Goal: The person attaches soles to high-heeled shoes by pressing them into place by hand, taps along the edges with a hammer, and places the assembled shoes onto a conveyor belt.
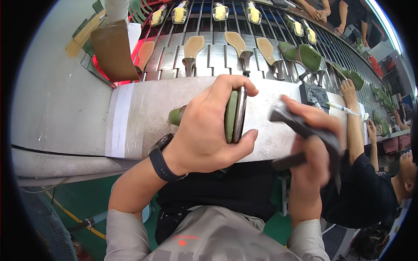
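My left hand (204, 122) is closed around a green shoe part (231, 116), whose dark, shiny edge (241, 114) faces right. Another green end (175, 116) pokes out on the wrist side of that hand; my fingers hide the middle, so the full shape cannot be told. My right hand (315, 152) grips a dark hammer (300, 124), blurred by motion. Its head points left toward the green part, with a gap between them. Both hands are above the pale worktable (143, 100).
Beyond the table runs a metal conveyor (213, 56) carrying tan soles (193, 46) with dark heels, green shoes (310, 58) and yellow-filled packets (220, 11). A black block (314, 93) and a brush (344, 108) lie at right, near a co-worker's hand (349, 92). A brown board (114, 52) stands back left.
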A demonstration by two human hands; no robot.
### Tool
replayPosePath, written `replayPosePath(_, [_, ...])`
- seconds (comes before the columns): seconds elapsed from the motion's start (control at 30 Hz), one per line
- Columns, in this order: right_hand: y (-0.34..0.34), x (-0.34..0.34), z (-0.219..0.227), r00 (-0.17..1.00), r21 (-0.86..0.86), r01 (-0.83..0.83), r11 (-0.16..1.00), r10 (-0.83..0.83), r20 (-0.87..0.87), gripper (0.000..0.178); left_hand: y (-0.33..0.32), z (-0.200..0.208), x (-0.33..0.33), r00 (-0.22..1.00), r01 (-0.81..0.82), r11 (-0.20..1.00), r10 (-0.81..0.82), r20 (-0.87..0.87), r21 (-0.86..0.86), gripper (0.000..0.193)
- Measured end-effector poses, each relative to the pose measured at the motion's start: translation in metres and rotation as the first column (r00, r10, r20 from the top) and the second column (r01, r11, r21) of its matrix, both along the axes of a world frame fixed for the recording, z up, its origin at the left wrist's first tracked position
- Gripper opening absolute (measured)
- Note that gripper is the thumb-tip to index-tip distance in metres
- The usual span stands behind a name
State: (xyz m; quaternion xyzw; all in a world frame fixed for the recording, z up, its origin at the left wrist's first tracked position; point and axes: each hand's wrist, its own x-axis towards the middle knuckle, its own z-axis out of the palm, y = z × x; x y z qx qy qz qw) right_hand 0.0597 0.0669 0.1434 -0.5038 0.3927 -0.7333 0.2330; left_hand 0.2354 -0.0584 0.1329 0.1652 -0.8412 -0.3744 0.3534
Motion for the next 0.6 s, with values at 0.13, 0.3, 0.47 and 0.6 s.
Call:
replayPosePath(0.13, [0.013,0.006,0.015,0.911,0.084,-0.115,0.990,0.138,-0.387,0.048,0.014,-0.009,-0.015,0.982,-0.129,0.989,0.117,-0.148,-0.071,0.065])
replayPosePath(0.3, [0.013,0.001,0.038,0.962,0.258,-0.055,0.964,0.120,-0.244,0.049,0.024,-0.012,-0.014,0.979,-0.115,0.985,0.091,-0.183,-0.125,0.073])
replayPosePath(0.47, [0.010,0.001,0.071,0.984,0.508,-0.060,0.859,0.137,-0.116,0.046,0.040,-0.028,-0.006,0.972,-0.117,0.959,0.057,-0.228,-0.259,0.071])
replayPosePath(0.6, [0.026,0.004,0.037,0.917,0.526,-0.334,0.782,0.400,-0.011,0.035,0.059,-0.075,0.019,0.955,-0.206,0.885,0.089,-0.281,-0.419,0.080])
